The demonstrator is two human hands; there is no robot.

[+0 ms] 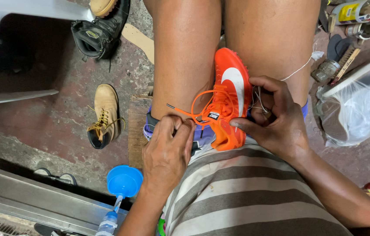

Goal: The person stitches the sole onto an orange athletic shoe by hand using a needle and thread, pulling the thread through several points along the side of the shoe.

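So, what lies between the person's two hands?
In the head view, the orange sports shoe and its orange laces lie between the left hand and right hand.

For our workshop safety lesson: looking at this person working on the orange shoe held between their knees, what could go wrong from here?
1. The right hand pinches thin white thread against the orange sports shoe; any needle is hidden and might prick a finger.
2. The loose orange lace by the left hand could tangle with the thread.
3. The shoe, wedged between bare knees, might slip.

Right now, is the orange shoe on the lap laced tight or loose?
Loose. The orange shoe has its orange lace looping free, one end sticking out toward the left hand.
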